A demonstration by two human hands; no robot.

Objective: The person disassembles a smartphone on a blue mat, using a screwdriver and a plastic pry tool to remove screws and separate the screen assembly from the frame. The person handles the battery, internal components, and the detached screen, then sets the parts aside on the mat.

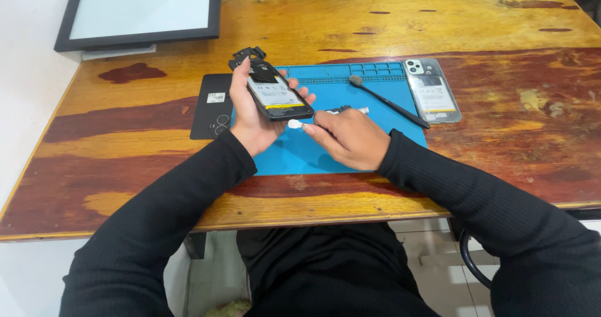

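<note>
Hidden: the lower part of the opened phone sits in the palm of the left hand, and the fingers behind it are mostly covered; only their tips show at its right edge.
Hard to make out: the small parts by the phone's top end are dark and unclear. The tool under the right hand is largely covered; only a white tip and a short pale end show.
Left hand: closed around the opened phone, holding it tilted above the blue mat, inside facing up.
Right hand: closed on the white-tipped tool, the tip just beside the phone's lower edge.
Cut off: a dark-framed panel runs out of view at the top left.
Surface: worn wooden tabletop with red-brown patches. On the mat lies a black brush; a clear phone case lies at its right edge, a black back cover at its left.
Room: pale floor shows below the tabletop edge.
</note>
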